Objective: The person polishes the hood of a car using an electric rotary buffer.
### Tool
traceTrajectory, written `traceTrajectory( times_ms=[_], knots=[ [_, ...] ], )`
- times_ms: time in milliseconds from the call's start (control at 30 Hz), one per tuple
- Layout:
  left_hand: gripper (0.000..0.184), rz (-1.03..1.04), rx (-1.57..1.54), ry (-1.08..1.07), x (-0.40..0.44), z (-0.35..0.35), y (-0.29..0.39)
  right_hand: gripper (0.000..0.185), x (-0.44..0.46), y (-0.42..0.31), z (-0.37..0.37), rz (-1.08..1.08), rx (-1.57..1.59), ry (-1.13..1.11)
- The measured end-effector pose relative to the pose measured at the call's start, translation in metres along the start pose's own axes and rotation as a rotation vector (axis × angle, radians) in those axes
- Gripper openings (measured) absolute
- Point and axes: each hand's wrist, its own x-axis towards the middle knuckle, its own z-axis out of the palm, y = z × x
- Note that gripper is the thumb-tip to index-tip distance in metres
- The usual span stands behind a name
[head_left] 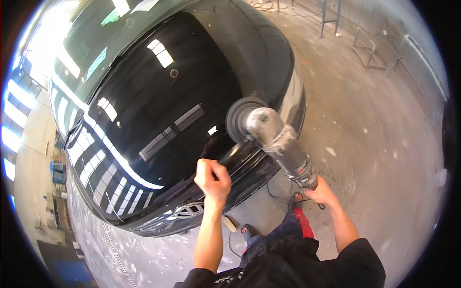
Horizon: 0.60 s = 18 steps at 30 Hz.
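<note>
My right hand (pixel 321 193) grips the rear end of a polisher (pixel 288 151), whose grey body points up and left. Its round pad (pixel 238 120) is at the front corner of the glossy black car hood (pixel 187 91), blurred as if spinning. Whether the whole pad face touches the paint is hidden. Over the hood's front edge, just above the grille (pixel 189 210), my left hand (pixel 212 181) is closed in a fist. The inside of that fist is hidden.
A dark cord (pixel 276 197) runs over the floor around my feet. Near my foot lies a small tan block (pixel 229 223). Metal frames (pixel 366 48) stand at the upper right. Blue containers (pixel 57 170) are by the left wall. Window light reflects in the hood.
</note>
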Motion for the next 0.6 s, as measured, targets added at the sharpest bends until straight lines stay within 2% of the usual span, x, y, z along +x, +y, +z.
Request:
traceTrajectory(
  times_ms=[33, 67, 133, 167, 333, 400, 467, 533, 600],
  knots=[
    [0.01, 0.052, -0.013, 0.009, -0.002, 0.006, 0.0, 0.034, 0.003, 0.007, 0.002, 0.025, 0.05, 0.006],
    [0.011, 0.073, -0.018, 0.018, -0.006, 0.01, 0.0, 0.034, 0.009, 0.023, 0.006, 0.015, 0.032, -0.009],
    [0.009, 0.113, -0.025, 0.006, -0.02, 0.01, 0.0, 0.027, 0.014, 0.026, 0.015, -0.132, 0.009, 0.019],
    [0.008, 0.108, -0.009, -0.004, -0.027, 0.006, 0.0, 0.023, 0.01, 0.027, 0.02, -0.049, 0.152, 0.011],
    [0.011, 0.146, 0.055, 0.043, -0.063, -0.031, -0.024, 0.025, 0.01, 0.057, 0.055, 0.028, 0.075, -0.045],
    [0.011, 0.147, 0.063, 0.064, -0.076, -0.048, -0.034, 0.03, 0.009, 0.08, 0.071, -0.176, -0.074, -0.006],
    [0.011, 0.14, 0.053, 0.092, -0.095, -0.081, -0.052, 0.034, 0.007, 0.122, 0.103, -0.174, -0.064, 0.016],
    [0.01, 0.138, 0.059, 0.133, -0.113, -0.111, -0.068, 0.035, 0.0, 0.124, 0.128, -0.117, 0.013, -0.092],
    [0.01, 0.131, 0.053, 0.187, -0.136, -0.142, -0.091, 0.035, -0.019, 0.112, 0.153, -0.146, -0.025, -0.096]
  ],
)
